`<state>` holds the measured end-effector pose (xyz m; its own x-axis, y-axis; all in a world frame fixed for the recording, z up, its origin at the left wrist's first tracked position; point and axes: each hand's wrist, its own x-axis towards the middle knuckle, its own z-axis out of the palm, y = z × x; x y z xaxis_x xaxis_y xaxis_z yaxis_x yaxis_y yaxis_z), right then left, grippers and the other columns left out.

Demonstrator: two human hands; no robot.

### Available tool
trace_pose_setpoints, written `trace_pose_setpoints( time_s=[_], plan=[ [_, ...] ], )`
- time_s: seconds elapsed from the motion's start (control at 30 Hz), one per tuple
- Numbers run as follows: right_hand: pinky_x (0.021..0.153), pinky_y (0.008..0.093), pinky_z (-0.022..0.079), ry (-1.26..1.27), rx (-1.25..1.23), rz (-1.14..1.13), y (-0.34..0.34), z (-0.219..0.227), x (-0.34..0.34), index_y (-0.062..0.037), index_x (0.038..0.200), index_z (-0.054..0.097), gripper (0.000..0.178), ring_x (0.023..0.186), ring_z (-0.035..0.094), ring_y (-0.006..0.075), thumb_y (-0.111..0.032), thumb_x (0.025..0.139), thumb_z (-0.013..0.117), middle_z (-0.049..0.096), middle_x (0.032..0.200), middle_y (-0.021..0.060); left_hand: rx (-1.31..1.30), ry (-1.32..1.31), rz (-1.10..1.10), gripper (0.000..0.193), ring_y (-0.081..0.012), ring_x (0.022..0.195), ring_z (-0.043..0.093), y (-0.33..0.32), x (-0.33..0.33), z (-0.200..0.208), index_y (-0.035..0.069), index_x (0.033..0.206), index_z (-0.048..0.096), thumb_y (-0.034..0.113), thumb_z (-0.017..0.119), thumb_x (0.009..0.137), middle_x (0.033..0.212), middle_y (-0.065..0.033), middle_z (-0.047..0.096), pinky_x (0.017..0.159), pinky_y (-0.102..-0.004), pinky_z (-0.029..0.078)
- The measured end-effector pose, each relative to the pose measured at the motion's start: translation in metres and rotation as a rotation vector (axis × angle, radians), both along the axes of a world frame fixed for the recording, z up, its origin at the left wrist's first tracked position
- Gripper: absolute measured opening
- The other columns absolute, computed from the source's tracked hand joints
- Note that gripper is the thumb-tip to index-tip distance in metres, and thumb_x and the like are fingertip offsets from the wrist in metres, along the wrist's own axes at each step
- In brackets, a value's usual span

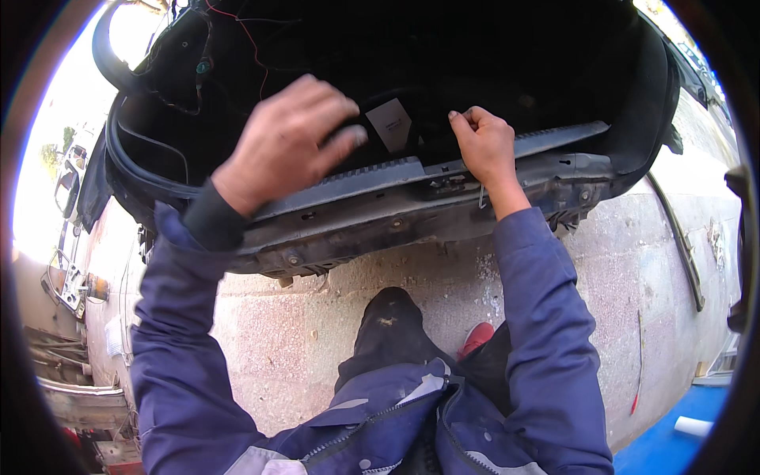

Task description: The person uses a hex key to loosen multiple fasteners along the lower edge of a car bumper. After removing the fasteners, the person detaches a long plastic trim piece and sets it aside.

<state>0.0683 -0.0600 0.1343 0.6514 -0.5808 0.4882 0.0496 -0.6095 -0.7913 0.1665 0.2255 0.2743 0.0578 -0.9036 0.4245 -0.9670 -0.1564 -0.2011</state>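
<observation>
The open trunk of a car [380, 214] lies in front of me, its dark interior hard to make out. Above its left part of the sill, my left hand [291, 141] hovers slightly blurred, thumb apart from the bent fingers and nothing visible between them. My right hand [484, 149] is at the sill's middle, thumb and fingers pinched together; whatever they grip is too small to name. A thin bent metal piece [482, 196] shows below that hand; I cannot tell whether they are connected. Between the hands, a pale card [388, 125] lies inside the trunk.
Loose red wires [255, 49] hang at the trunk's upper left. A dark rubber seal [119, 150] edges the opening. On the paved ground to the right lie a long dark bar [679, 241] and a thin red-tipped rod [638, 372]. Car parts [71, 293] stand at left.
</observation>
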Motion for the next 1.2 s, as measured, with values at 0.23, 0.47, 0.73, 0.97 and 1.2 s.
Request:
trace_pose_setpoints(
  time_s=[0.23, 0.47, 0.73, 0.97, 1.2],
  plan=[
    [0.065, 0.0396, 0.054, 0.005, -0.035, -0.015, 0.000, 0.000, -0.006, 0.0011, 0.085, 0.076, 0.039, 0.063, 0.068, 0.0304, -0.035, 0.099, 0.073, 0.069, 0.066, 0.0163, 0.121, 0.415, 0.408, 0.071, -0.0410, 0.126, 0.066, 0.019, -0.016, -0.115, 0.000, 0.149, 0.058, 0.050, 0.073, 0.101, 0.136, -0.0214, 0.069, 0.108, -0.0472, 0.054],
    [0.064, 0.0352, 0.049, -0.048, 0.225, 0.016, 0.007, 0.005, -0.040, 0.0018, 0.084, 0.077, 0.040, 0.061, 0.057, 0.0169, -0.035, 0.099, 0.076, 0.065, 0.063, 0.0124, 0.216, 0.354, 0.460, 0.062, -0.0417, 0.109, 0.073, 0.019, -0.008, -0.124, 0.001, 0.129, 0.065, 0.058, 0.067, 0.103, 0.115, -0.0217, 0.076, 0.096, -0.0502, 0.058],
    [0.071, 0.0430, 0.054, 0.511, -0.205, -0.050, -0.018, -0.026, -0.186, 0.0014, 0.085, 0.077, 0.045, 0.072, 0.071, 0.0364, -0.040, 0.099, 0.072, 0.072, 0.076, 0.0221, 0.190, 0.304, 0.408, 0.057, -0.0429, 0.103, 0.074, 0.018, 0.002, -0.133, 0.002, 0.114, 0.066, 0.058, 0.065, 0.104, 0.107, -0.0221, 0.077, 0.092, -0.0522, 0.058],
    [0.073, 0.0434, 0.053, 0.822, -0.010, -0.304, -0.045, -0.050, -0.309, -0.0006, 0.092, 0.083, 0.041, 0.070, 0.067, 0.0293, -0.040, 0.098, 0.073, 0.069, 0.071, 0.0187, 0.118, 0.298, 0.395, 0.057, -0.0426, 0.102, 0.074, 0.022, 0.002, -0.137, 0.002, 0.114, 0.066, 0.058, 0.065, 0.104, 0.107, -0.0224, 0.077, 0.091, -0.0523, 0.059],
    [0.066, 0.0394, 0.047, 0.849, 0.134, -0.434, -0.026, -0.071, -0.408, -0.0022, 0.090, 0.084, 0.037, 0.063, 0.057, 0.0185, -0.036, 0.098, 0.073, 0.061, 0.063, 0.0087, 0.142, 0.296, 0.416, 0.060, -0.0426, 0.105, 0.075, 0.021, -0.002, -0.136, 0.002, 0.116, 0.067, 0.060, 0.062, 0.105, 0.111, -0.0228, 0.078, 0.093, -0.0518, 0.059]
  ],
)
